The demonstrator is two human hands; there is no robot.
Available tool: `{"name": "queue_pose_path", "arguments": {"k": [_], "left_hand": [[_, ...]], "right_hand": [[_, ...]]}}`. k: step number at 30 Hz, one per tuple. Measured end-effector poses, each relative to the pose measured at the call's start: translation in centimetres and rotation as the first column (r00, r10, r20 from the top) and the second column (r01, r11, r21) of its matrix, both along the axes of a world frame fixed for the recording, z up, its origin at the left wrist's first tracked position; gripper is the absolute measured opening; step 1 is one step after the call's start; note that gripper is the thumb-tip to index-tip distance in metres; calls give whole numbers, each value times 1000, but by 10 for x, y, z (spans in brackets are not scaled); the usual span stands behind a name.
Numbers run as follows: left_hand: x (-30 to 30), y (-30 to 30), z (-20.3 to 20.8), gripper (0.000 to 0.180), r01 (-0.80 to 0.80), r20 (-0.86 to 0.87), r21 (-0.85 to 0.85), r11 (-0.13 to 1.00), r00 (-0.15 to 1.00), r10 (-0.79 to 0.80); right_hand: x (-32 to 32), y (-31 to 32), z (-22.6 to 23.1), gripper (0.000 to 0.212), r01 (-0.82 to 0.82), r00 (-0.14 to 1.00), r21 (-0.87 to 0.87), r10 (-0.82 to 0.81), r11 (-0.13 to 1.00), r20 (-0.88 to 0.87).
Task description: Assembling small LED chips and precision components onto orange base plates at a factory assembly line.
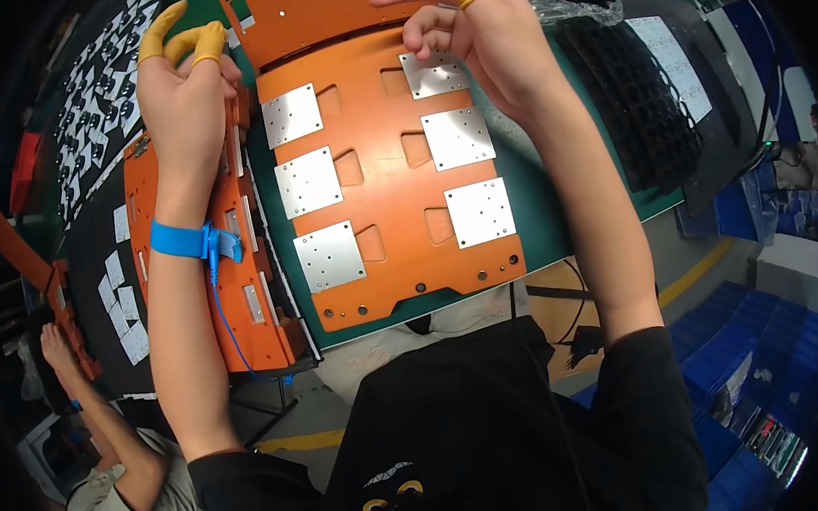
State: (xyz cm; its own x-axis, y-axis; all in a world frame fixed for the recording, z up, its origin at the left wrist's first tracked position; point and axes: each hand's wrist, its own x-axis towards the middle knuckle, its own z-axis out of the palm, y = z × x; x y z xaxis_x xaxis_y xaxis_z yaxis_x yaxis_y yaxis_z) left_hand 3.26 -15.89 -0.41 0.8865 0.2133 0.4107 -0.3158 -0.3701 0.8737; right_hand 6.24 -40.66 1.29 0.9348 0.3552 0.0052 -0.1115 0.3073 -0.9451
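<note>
An orange fixture board (377,183) lies on the green mat in front of me, with a column of three square silver plates (309,182) down each side. My left hand (183,101), with yellow finger cots and a blue wrist strap (179,240), hovers over a second orange fixture (241,236) on the left. Its fingers are bent and apart, and nothing shows in them. My right hand (486,43) is above the far right plate (435,76), partly covering it. The fingers there are spread, one in a yellow cot, and I see nothing held. Whether they touch the plate, I cannot tell.
An orange lid (322,15) rises behind the board. Small black parts on white pieces (96,115) fill the far left. Black trays (637,105) lie on the right, blue bins (737,340) below them. Another person's hand (58,352) works at the left.
</note>
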Motion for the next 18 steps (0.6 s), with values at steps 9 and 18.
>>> {"name": "queue_pose_path", "arguments": {"k": [9,18], "left_hand": [[8,-16,-6,54,171,122,1,985,978,-170],[8,-10,-2,50,140,74,-224,964,989,-126]], "right_hand": [[6,5,-16,56,37,999,38,-37,999,-13],[5,-1,-7,60,69,998,-15,-69,997,-2]]}}
